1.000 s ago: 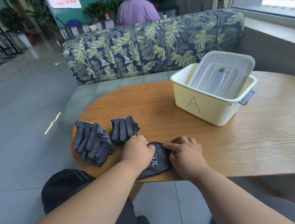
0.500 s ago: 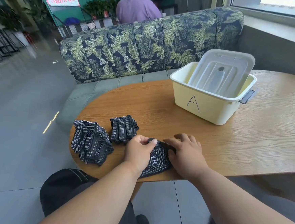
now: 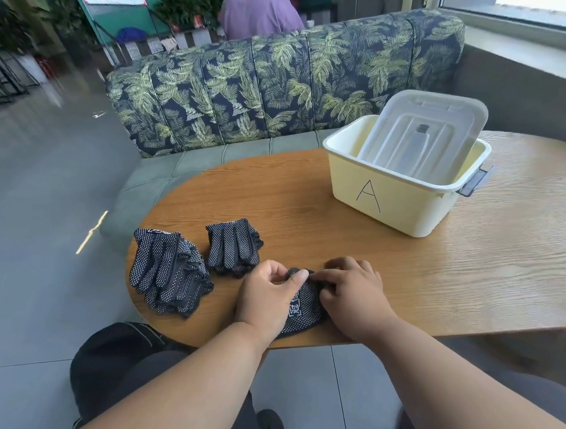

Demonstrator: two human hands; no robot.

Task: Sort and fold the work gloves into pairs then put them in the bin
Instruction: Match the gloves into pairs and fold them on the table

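Both hands, left hand and right hand, pinch the dotted glove pair; best fold it tight, edges squared, against the bench.

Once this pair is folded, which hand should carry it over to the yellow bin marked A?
Probably the right hand. It already pinches the dark dotted work gloves, and the pale yellow plastic bin stands on its side of the table; the left hand would have to cross over.

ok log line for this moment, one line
step: folding dotted glove pair | left hand: pinches it | right hand: pinches it | bin A: no gloves seen inside, lid propped in it
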